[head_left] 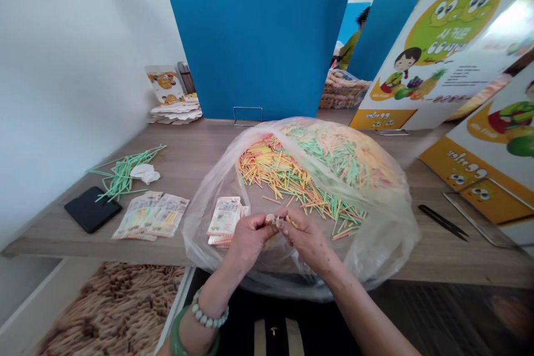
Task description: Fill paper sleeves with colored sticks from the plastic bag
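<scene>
My left hand [249,235], with a beaded bracelet and a green bangle at the wrist, is closed in a pinch. My right hand [307,238] meets it fingertip to fingertip, its fingers also closed. Between them is something small and pale that I cannot make out, and a bit of yellow shows at the right fingers. Both hands are over the near part of a large clear plastic bag [217,178]. Inside its opening lies a heap of thin yellow, green and pink sticks [287,175]. Beside my left hand are stacked printed packets [225,217].
At left are filled packets [152,216], a black phone [89,208], green sticks [120,172] and crumpled white tissue [145,173]. Black tweezers [443,222] lie right. Blue panel [258,33] and printed boards [442,50] stand behind. Below left is an open drawer of brown pieces [117,311].
</scene>
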`<action>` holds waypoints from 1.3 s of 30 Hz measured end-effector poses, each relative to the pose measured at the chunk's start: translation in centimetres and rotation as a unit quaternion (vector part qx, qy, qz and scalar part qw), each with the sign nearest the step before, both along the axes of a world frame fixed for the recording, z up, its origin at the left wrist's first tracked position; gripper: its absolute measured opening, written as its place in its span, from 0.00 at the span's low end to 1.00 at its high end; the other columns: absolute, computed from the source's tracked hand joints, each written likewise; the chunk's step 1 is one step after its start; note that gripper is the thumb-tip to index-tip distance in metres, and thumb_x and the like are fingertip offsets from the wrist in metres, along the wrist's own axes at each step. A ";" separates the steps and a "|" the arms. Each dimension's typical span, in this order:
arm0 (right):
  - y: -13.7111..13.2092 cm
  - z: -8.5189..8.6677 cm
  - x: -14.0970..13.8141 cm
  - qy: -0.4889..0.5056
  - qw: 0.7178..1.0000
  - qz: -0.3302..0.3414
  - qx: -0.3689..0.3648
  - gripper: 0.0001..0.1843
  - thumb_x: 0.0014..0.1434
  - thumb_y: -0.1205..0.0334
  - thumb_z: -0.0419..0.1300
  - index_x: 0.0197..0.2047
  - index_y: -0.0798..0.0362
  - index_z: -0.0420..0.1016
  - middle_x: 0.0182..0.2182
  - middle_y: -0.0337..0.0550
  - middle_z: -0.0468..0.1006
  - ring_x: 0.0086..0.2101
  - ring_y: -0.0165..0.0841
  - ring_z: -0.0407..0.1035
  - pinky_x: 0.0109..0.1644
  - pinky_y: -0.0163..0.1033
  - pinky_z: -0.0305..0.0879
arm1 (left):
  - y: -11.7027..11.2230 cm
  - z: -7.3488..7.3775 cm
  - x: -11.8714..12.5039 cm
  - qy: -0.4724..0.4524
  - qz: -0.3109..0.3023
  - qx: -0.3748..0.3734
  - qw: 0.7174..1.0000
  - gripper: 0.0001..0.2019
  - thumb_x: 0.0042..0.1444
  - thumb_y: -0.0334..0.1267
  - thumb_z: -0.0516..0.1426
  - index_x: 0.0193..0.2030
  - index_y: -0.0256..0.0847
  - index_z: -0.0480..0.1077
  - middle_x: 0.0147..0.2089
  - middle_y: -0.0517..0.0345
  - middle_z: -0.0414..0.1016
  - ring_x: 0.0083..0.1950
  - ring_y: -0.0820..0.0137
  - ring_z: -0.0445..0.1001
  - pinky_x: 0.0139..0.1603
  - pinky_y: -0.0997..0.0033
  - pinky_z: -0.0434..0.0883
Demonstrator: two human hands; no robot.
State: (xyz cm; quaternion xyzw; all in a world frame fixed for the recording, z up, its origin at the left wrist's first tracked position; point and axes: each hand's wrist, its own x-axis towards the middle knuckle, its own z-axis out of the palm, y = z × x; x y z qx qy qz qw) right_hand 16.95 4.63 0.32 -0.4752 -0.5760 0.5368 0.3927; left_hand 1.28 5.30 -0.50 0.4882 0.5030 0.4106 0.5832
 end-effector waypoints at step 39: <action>-0.1 0.9 -3.1 0.100 0.983 -0.138 0.065 0.16 0.67 0.46 0.51 0.34 0.48 0.62 0.24 0.37 0.77 0.24 0.31 0.69 0.32 0.37 0.66 | -1.8 -1.0 -0.6 -0.131 -0.048 -0.112 0.984 0.15 0.37 0.46 0.72 0.24 0.38 0.77 0.17 0.64 0.64 0.19 0.77 0.58 0.23 0.74 0.53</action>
